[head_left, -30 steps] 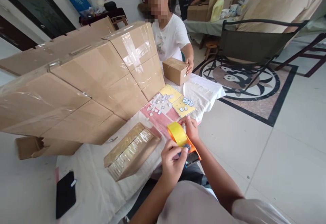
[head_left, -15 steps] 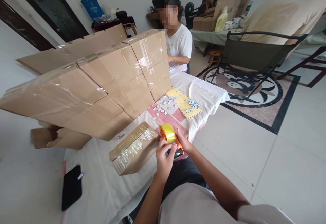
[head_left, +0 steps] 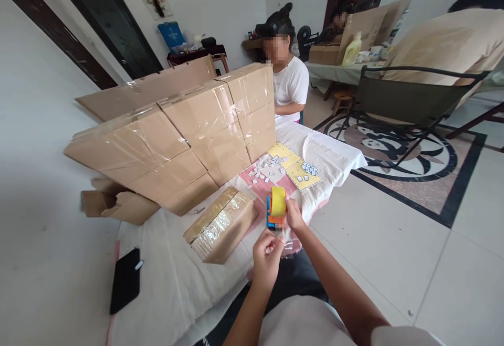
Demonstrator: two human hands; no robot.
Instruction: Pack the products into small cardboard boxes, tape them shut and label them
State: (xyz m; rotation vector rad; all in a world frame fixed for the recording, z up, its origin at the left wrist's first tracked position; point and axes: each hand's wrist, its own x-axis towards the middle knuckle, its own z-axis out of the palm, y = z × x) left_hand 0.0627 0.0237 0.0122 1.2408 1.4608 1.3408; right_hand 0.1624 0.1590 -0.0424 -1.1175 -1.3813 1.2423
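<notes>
On the cloth-covered desk [head_left: 165, 278], tape dispenser [head_left: 276, 207] now upright beside the wrapped box [head_left: 222, 225]
Right hand [head_left: 293, 215] grips it; left hand [head_left: 268, 254] has let go, fingers pinched just below, probably pulling the tape end

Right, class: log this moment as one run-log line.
right hand: holds tape dispenser | left hand: pinching tape end | taped box: on table, left of dispenser
</notes>
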